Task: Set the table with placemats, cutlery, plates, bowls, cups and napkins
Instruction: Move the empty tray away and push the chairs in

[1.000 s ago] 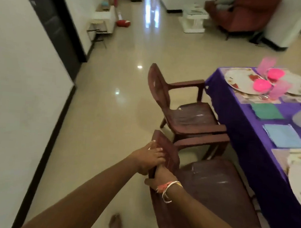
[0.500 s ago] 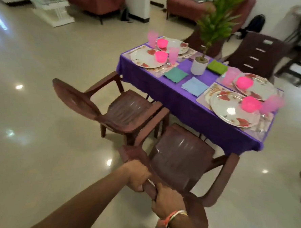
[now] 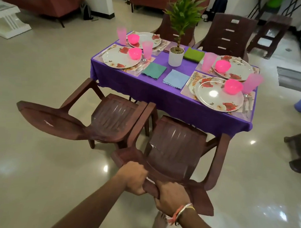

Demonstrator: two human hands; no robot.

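the fingers of the left hand (image 3: 133,179) are curled round the top edge of the back of the near chair (image 3: 176,147), and they grip it from the left. the fingers of the right hand (image 3: 171,196) are curled round the same edge just beside, so the two hands almost touch. on the right wrist there is a thread bracelet (image 3: 180,212). under the arms a bare foot (image 3: 160,222) stands on the shiny floor (image 3: 37,159).

the near chair faces the worktop (image 3: 165,97), which is covered with a purple cloth; the front of its seat is at the hanging edge of the cloth. a second chair (image 3: 110,118) stands to its left, and their armrests are touching or nearly so.

on the worktop four places are laid, two at the left end and two at the right end. each has a placemat (image 3: 187,88), a flowered plate (image 3: 216,96) on it, a pink bowl (image 3: 233,86) on the plate and a pink cup (image 3: 252,83) beside it. the cutlery (image 3: 247,104) lies on the mat to the right of the nearest plate. in the middle lie a teal napkin (image 3: 154,71), a blue napkin (image 3: 175,78) and a green napkin (image 3: 194,54), round a white pot (image 3: 175,56) with a green plant. two more chairs (image 3: 228,35) stand on the far side.
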